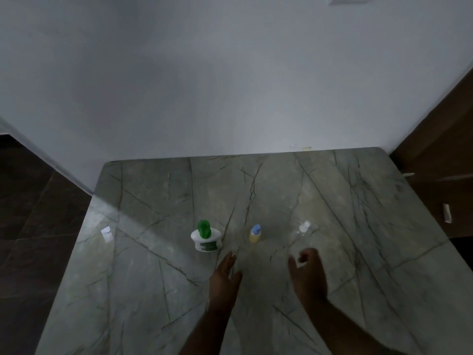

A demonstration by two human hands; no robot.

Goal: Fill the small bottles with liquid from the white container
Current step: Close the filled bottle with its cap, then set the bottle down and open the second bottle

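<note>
A squat white container (206, 241) with a green cap stands upright on the marble table (153, 252). To its right stands a small bottle (255, 234) with a blue cap and yellowish liquid inside. Further right is a small clear bottle (304, 228) with a white cap. My left hand (225, 271) hovers flat with its fingers apart, just in front of and between the container and the blue-capped bottle, holding nothing. My right hand (307, 272) is in front of the clear bottle with its fingers curled. A small pale spot shows between thumb and fingers; the dim, blurred frame hides what it is.
The table's back edge meets a white wall (230, 85). Dark floor (33, 201) lies to the left and brown wooden furniture (445, 155) to the right. A bright reflection (107, 233) marks the table's left side.
</note>
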